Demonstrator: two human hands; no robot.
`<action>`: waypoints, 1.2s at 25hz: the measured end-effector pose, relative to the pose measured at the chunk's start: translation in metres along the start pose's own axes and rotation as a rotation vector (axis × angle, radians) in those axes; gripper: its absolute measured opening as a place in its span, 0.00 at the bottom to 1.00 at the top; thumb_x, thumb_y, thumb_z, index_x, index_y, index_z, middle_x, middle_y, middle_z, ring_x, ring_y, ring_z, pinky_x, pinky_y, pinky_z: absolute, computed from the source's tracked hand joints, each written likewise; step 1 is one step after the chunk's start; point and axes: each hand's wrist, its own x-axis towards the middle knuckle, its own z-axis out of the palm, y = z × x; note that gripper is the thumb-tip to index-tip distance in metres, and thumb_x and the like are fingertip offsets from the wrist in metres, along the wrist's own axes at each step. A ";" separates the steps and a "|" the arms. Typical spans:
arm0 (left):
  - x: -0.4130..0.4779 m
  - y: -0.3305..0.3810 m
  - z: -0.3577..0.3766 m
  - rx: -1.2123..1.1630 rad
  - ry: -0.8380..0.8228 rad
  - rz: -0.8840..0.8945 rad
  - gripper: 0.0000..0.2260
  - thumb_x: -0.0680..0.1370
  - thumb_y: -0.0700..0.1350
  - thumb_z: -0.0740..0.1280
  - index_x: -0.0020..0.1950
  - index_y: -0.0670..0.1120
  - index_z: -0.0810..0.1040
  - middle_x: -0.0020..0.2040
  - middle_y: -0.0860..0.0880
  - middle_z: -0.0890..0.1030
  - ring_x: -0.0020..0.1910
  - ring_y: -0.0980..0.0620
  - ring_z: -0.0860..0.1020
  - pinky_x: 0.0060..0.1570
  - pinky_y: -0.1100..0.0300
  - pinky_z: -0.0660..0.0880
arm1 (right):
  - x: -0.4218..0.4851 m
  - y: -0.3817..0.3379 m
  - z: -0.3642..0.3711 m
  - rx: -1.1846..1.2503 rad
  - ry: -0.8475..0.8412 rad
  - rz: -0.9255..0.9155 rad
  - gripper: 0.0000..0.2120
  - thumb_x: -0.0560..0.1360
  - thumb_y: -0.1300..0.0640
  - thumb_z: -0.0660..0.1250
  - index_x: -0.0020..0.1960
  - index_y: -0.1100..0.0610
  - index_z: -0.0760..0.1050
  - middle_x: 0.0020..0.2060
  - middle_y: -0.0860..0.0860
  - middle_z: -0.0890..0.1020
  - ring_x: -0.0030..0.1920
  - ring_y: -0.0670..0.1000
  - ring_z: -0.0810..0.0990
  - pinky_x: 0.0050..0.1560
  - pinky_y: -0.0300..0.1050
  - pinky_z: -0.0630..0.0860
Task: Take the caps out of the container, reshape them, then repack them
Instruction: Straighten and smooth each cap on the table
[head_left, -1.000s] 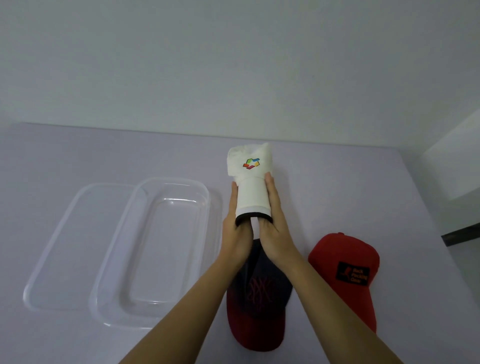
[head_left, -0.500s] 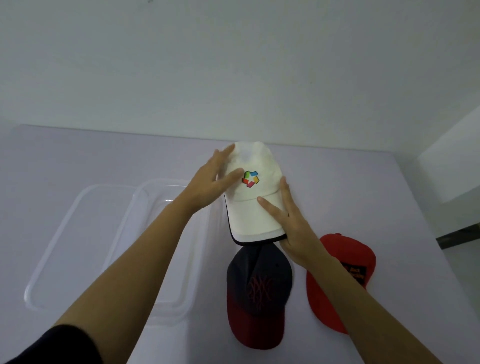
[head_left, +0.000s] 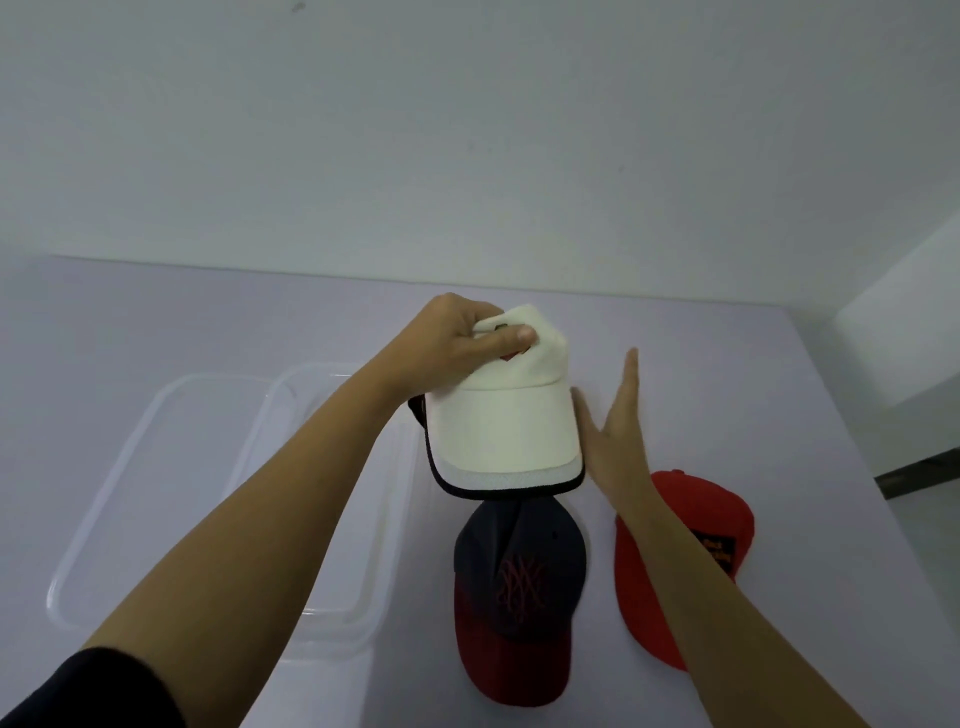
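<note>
While left hand (head_left: 457, 348) tight on white cap (head_left: 504, 431) crown, right hand (head_left: 613, 431) flat beside brim.

A pale lilac surface (head_left: 727, 364) fills the lower half of the view, its far edge meeting a plain white wall. On the left lie two clear plastic pieces side by side and slightly overlapping: a shallow lid (head_left: 156, 493) and, just right of it, a deeper rectangular container (head_left: 332, 631). Right of the container, a dark navy cap (head_left: 519, 571) with a red brim lies with the brim pointing toward the viewer. Just beside it on the right lies a red cap (head_left: 722, 514) with a dark patch on the front. A white cap (head_left: 504, 431) hides the navy cap's far end; whether it touches the surface is unclear.
</note>
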 end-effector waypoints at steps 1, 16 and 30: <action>0.003 0.005 -0.001 -0.064 0.000 0.010 0.17 0.75 0.51 0.68 0.25 0.54 0.75 0.24 0.56 0.71 0.26 0.56 0.66 0.28 0.65 0.63 | 0.000 -0.007 0.002 0.300 -0.057 0.149 0.30 0.77 0.39 0.56 0.75 0.47 0.51 0.76 0.52 0.58 0.75 0.52 0.59 0.74 0.56 0.54; 0.012 -0.026 0.032 -0.264 0.229 -0.428 0.30 0.73 0.64 0.63 0.69 0.50 0.65 0.67 0.47 0.72 0.62 0.49 0.73 0.57 0.51 0.73 | 0.006 -0.016 -0.003 1.155 -0.342 0.208 0.43 0.56 0.56 0.80 0.69 0.59 0.68 0.63 0.59 0.77 0.62 0.60 0.77 0.58 0.57 0.76; 0.007 -0.118 0.074 -1.199 0.115 -0.660 0.18 0.77 0.37 0.64 0.67 0.40 0.71 0.62 0.40 0.79 0.60 0.40 0.78 0.56 0.45 0.77 | 0.042 0.048 0.001 0.698 -0.149 0.573 0.26 0.73 0.61 0.68 0.69 0.61 0.66 0.61 0.58 0.77 0.57 0.55 0.79 0.46 0.47 0.82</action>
